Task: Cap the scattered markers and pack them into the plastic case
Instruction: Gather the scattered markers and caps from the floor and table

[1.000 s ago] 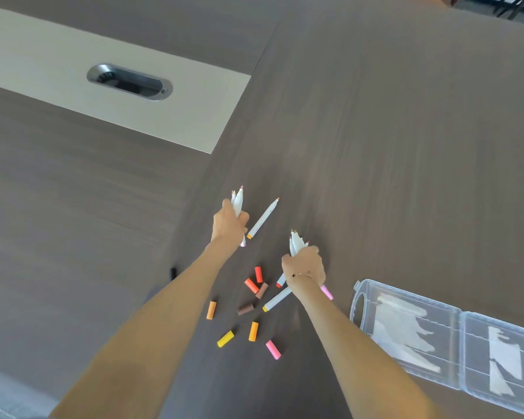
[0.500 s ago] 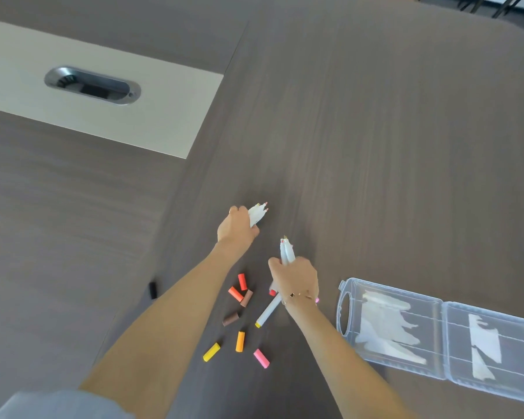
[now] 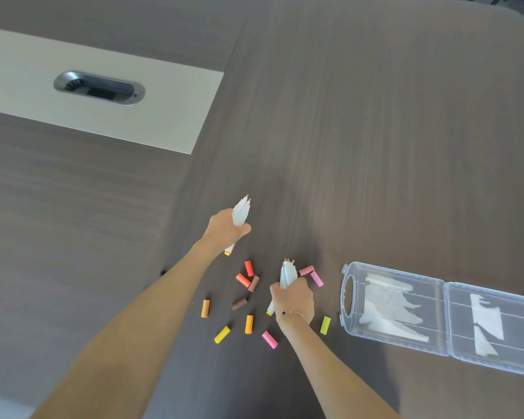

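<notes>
My left hand (image 3: 224,229) grips a bundle of white uncapped markers (image 3: 241,211), their tips pointing away from me. My right hand (image 3: 294,297) holds a second bundle of white markers (image 3: 286,273) upright, tips up. Loose caps lie on the dark table between and around my hands: red (image 3: 249,268), orange (image 3: 205,308), brown (image 3: 239,303), yellow (image 3: 222,334), pink (image 3: 269,339), light green (image 3: 325,325) and others. The clear plastic case (image 3: 436,316) lies open to the right of my right hand, with nothing but white paper scraps inside.
The dark wood table (image 3: 375,146) has a pale inset panel (image 3: 28,95) with a metal cable grommet (image 3: 99,91) at the far left. A small black object (image 3: 163,272) lies by my left forearm. The table's rounded corner is at the far right.
The last loose markers have left the table and are in my hands. My right hand drew back toward me with its bundle, uncovering pink caps and a green cap.
</notes>
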`<state>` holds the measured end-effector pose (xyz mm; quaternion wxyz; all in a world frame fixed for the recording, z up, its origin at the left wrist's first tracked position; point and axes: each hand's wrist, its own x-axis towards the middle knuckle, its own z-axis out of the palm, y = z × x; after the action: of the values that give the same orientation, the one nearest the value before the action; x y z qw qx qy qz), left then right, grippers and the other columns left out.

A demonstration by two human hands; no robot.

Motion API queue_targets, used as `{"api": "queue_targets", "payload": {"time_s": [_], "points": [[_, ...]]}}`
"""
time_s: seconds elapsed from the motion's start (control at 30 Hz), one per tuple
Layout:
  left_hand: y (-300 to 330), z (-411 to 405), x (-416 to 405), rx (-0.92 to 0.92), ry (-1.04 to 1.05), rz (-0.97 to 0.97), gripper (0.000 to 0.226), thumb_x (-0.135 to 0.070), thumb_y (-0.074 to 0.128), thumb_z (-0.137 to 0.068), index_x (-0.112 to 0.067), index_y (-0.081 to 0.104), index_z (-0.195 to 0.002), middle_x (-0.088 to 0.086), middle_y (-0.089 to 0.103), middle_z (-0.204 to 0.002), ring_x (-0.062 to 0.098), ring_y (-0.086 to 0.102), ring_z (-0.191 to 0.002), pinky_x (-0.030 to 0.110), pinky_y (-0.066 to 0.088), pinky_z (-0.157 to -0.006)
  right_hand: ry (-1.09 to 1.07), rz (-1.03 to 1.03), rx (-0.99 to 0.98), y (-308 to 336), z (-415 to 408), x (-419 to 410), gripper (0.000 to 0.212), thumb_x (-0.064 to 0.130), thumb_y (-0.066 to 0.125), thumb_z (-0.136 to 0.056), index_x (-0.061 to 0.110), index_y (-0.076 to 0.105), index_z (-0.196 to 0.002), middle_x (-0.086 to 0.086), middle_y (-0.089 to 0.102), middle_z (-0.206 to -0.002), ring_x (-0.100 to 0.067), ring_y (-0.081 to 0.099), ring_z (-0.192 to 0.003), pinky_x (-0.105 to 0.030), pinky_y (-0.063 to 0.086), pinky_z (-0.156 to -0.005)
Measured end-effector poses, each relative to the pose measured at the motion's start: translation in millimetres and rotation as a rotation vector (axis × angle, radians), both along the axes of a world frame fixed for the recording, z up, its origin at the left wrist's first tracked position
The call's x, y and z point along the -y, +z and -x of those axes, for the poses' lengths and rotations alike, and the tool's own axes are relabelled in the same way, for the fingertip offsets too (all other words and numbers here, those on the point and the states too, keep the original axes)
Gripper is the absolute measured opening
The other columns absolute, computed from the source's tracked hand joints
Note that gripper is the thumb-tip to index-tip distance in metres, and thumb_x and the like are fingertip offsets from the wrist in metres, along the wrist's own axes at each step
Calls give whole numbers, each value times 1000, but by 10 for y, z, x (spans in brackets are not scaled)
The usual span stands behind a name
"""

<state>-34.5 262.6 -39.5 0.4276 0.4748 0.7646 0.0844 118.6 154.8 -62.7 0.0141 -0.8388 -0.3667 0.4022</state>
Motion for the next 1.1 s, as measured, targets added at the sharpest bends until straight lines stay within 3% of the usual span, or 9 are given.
{"api": "queue_targets", "payload": {"time_s": [0.2,0.33,0.4,0.5,0.6,0.8,0.9,1.1], "points": [[131,42,364,429,206,5,20,-29,62,-88,-12,53,-81,6,67,-68,12,59,-55,23,47,-64,-21,-165,-168,36,17,-53,29,30,59,-77,6,55,-93,-8,61,-85,-25,63,-77,-31,52,-60],[189,-160,543,444,210,-197,16,-27,57,-92,-13,58,-84,-3,68,-74,1,56,-56,8,41,-55,-143,-477,-391,114,-29,-158,13,17,58,-77,17,48,-83,1,49,-67,-18,49,-61,-35,51,-56],[185,-323,575,414,265,-307,11,-31,59,-91,-23,57,-84,-5,67,-75,0,51,-54,7,39,-50,-134,-648,-418,122,-29,-228,23,13,61,-79,24,41,-74,3,46,-61,-14,41,-55,-25,44,-53],[93,-566,574,438,318,-485,17,-28,63,-89,-15,57,-81,4,60,-72,1,43,-51,10,36,-49,-181,-792,-411,67,7,-369,34,13,65,-84,30,38,-72,6,49,-60,-7,42,-51,-16,39,-51],[-25,-725,479,494,370,-588,23,-22,68,-86,-17,52,-70,-7,52,-64,1,45,-56,12,40,-54,-200,-872,-449,-41,57,-514,35,11,64,-85,31,39,-72,11,50,-63,-3,49,-57,-10,40,-53],[-365,-693,343,501,312,-568,23,-23,72,-82,-25,53,-69,-10,53,-67,1,49,-61,16,45,-60,-99,-894,-522,-352,17,-640,20,16,63,-84,27,46,-81,13,53,-73,-4,52,-67,-9,41,-62],[-417,-597,335,538,260,-513,17,-22,69,-85,-17,57,-74,-7,54,-64,4,47,-56,19,44,-56,-34,-840,-530,-388,7,-647,15,17,64,-85,19,50,-88,13,53,-76,-2,52,-69,-8,41,-62],[-293,-515,183,523,242,-427,25,-28,62,-90,-6,54,-80,-6,55,-61,7,49,-54,17,42,-51,-220,-760,-663,-126,151,-746,17,19,62,-88,31,53,-80,12,57,-73,2,53,-65,-9,43,-59]]}}
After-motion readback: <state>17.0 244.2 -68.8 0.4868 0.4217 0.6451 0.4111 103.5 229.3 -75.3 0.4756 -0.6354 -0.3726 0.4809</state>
